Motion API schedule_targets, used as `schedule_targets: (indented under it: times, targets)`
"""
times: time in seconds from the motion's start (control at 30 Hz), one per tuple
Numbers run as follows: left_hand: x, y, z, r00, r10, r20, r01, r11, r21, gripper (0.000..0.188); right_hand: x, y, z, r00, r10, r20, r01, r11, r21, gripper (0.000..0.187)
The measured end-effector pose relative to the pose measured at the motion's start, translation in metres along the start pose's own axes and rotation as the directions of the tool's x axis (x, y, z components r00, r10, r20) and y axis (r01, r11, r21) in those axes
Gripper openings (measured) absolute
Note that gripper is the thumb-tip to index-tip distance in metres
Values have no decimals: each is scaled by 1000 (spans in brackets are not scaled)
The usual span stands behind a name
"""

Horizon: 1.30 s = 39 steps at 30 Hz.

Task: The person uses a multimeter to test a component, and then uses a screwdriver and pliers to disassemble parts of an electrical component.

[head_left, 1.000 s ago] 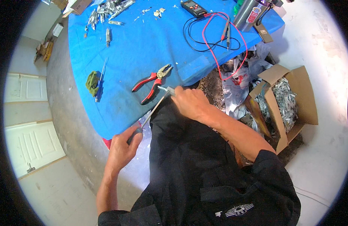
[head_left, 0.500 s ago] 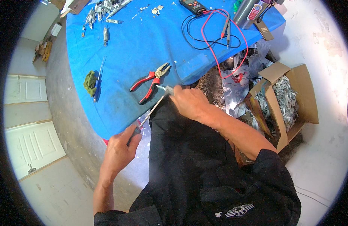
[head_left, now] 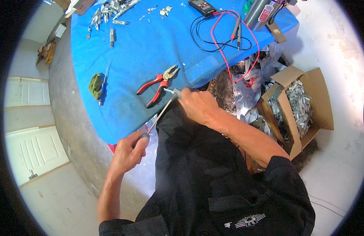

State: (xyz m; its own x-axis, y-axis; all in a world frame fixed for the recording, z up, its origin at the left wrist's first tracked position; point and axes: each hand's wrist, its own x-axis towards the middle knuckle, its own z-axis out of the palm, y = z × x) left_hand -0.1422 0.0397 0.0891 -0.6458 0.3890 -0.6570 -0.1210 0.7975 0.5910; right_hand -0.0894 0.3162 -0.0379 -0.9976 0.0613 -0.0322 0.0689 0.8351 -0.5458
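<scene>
My left hand (head_left: 129,152) is closed around the handle of a screwdriver (head_left: 161,114), most of the handle hidden in the fist. Its long thin shaft slants up and away to the right. At the table's near edge, my right hand (head_left: 198,105) pinches a small pale grey piece (head_left: 177,93), whose kind I cannot make out. The screwdriver's tip meets this piece beside my fingers. Just beyond lie red-and-black pliers (head_left: 158,85), jaws pointing to the far right.
On the blue-covered table (head_left: 131,51) lie a second screwdriver (head_left: 105,84), a green cloth (head_left: 95,86), a heap of silvery strips (head_left: 107,15) and a multimeter (head_left: 201,7) with red and black leads. A metal flask (head_left: 261,15) stands far right. A cardboard box (head_left: 321,100) holds shredded scraps.
My left hand has turned at the wrist and shifted slightly right, its fingers curling further over the screwdriver handle. My right hand stays nearly still with the small piece.
</scene>
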Motion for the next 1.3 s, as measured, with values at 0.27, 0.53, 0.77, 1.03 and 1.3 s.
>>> schedule_targets:
  times: [0.27,0.53,0.77,1.03,1.3]
  targets:
    - [-5,-11,25,835,513,-201,-381,801,463,26,1,1,-3,1000,2,2,-2,1000,22,32]
    - [4,-15,13,935,334,-120,-290,914,284,24,-2,-1,3,999,45,-3,-45,999,23,33]
    - [9,-23,11,990,140,-23,-140,990,23,32,-2,-3,3,999,19,-37,-19,1000,-4,32]
    - [7,-32,29,998,23,60,-3,954,-300,34,-3,-2,6,998,-7,-66,6,1000,-20,32]
    - [8,-48,44,995,45,91,10,852,-523,38,-2,-1,8,997,0,-82,-2,1000,-28,33]
